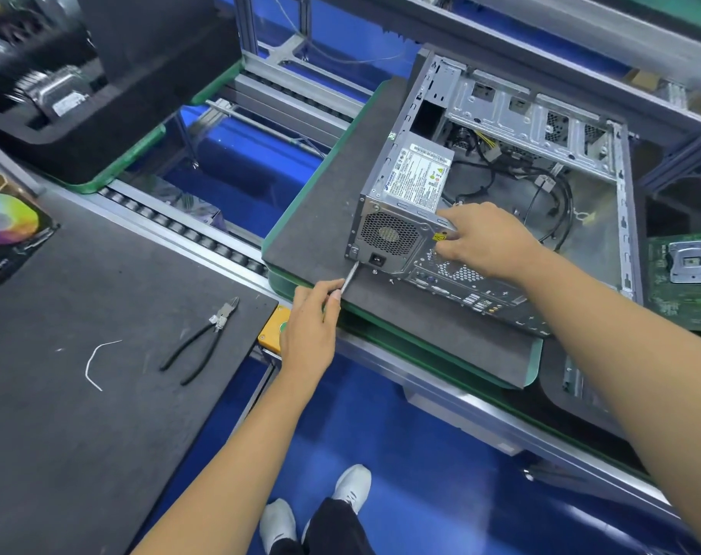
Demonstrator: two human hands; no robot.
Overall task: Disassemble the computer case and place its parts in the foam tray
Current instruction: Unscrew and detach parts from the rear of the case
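Screwdriver [349,279] at centre frame, pinched in the fingers of the left hand [311,320], its tip up against the lower corner of the power supply [401,210] at the back of the computer case [541,186]. That open case lies on its side on a dark foam pad [313,230] right of centre, and the right hand [487,240] grips the supply's near top corner with curled fingers. Lower left, black pliers [203,342] lie on the dark surface [80,414], while a motherboard [685,282] sits at the right edge.
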